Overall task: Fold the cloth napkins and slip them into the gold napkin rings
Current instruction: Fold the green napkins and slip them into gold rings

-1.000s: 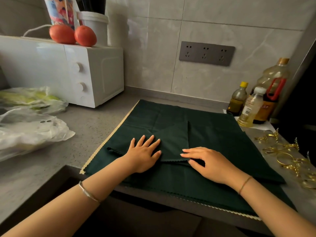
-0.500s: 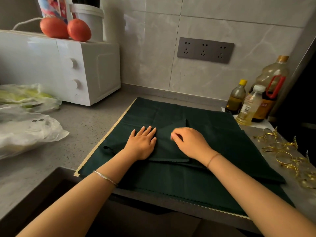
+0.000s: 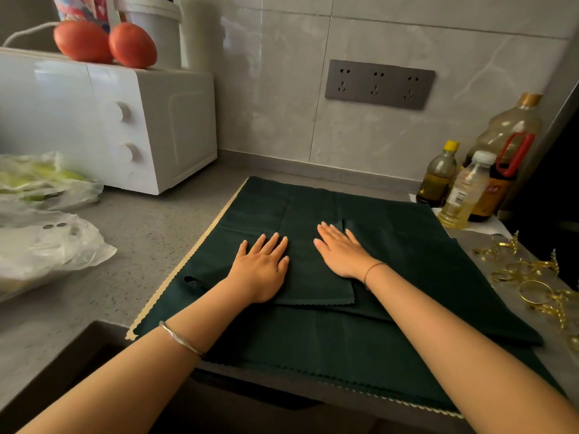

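Observation:
A folded dark green napkin [image 3: 316,277] lies on top of a stack of spread dark green napkins [image 3: 423,277] on the grey counter. My left hand [image 3: 263,270] lies flat on the folded napkin's left part, fingers straight. My right hand [image 3: 341,249] presses flat on its upper right part, fingers straight and pointing away. Several gold napkin rings [image 3: 532,277] with leaf ornaments lie on the counter to the right of the cloths, apart from both hands.
A white microwave [image 3: 125,126] with two tomatoes [image 3: 106,42] on top stands at the back left. Plastic bags [image 3: 44,233] lie at the left. Oil bottles [image 3: 470,186] stand at the back right. A dark sink [image 3: 62,371] opens at the near left edge.
My right hand moved from the napkin's near edge up across it and now lies flat with fingers straight. My left hand stayed flat, shifting slightly.

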Available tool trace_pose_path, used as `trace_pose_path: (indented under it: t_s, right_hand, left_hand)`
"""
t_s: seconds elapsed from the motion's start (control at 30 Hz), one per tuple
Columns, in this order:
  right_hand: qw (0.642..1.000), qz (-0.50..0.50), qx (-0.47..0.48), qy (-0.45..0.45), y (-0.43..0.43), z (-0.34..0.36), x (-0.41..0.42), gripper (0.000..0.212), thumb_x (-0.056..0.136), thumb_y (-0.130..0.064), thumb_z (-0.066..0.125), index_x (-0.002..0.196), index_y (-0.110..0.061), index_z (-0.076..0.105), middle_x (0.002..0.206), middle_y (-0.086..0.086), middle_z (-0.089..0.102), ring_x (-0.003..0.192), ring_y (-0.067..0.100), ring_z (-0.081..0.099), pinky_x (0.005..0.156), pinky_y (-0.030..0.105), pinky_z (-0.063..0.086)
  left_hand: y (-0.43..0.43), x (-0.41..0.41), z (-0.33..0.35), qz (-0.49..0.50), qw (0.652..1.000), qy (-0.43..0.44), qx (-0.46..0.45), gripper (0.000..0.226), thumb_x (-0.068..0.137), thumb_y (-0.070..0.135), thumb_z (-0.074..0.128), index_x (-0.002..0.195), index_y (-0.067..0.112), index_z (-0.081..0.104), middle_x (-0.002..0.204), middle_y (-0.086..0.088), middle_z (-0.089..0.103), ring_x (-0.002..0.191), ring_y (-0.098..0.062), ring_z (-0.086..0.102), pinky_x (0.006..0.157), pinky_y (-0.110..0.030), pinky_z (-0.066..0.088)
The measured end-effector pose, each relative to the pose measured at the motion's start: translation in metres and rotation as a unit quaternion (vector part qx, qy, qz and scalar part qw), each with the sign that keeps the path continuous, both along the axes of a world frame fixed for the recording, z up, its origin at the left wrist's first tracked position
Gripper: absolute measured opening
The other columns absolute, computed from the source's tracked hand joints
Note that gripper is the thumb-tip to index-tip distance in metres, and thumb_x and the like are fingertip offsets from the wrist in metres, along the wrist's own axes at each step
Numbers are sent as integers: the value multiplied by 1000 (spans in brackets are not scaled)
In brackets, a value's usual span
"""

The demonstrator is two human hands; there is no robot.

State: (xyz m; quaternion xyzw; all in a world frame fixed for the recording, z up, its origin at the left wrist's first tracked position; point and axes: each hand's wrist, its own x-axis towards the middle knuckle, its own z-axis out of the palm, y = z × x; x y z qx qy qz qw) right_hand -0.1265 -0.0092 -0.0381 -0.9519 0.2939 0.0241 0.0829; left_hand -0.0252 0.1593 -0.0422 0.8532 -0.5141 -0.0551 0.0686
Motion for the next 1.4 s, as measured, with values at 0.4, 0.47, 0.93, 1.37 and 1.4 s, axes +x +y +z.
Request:
trace_pose_path:
  t_s: [0.4,0.47,0.93,1.37,1.4]
  right_hand:
    - [982,-115,92,-119,-63,36,-44,53,102,-37,32,150,-21,19,158,3,14,145,26,11,117,41,7]
    - [984,-126,104,-72,-74,35,-59,57,98,-41,41,148,-21,25,157,5,19,143,27,18,118,43,12]
    - [984,-170,43,-27,-121,35,-74,73,57,-84,58,107,-32,46,127,7,46,122,30,40,105,47,34]
    - [977,-154,-41,-142,-140,76,-168,28,79,-22,74,105,-13,68,112,6,65,100,20,57,84,30,45]
    - [969,-145,-33,-196,-125,79,-168,26,81,-22,73,104,-13,68,107,5,67,94,17,58,81,30,45]
  left_hand:
    - [-12,-9,11,10,998,8,61,66,100,53,13,153,17,-5,160,0,-9,147,-21,-11,118,-46,-8]
    - [-24,-17,14,0,998,15,53,70,99,56,14,153,16,-4,161,-1,-6,147,-21,-9,117,-47,-9]
    - [-80,-49,1,-22,1000,5,-13,73,94,65,19,153,27,2,161,0,-1,147,-20,-8,116,-47,-11]
    - [-81,-46,0,-62,998,7,-22,59,97,60,19,151,40,5,161,3,2,148,-20,-6,116,-49,-11]
    - [-82,-46,0,-73,997,9,-27,58,98,58,19,151,39,6,161,4,3,148,-18,-5,117,-48,-11]
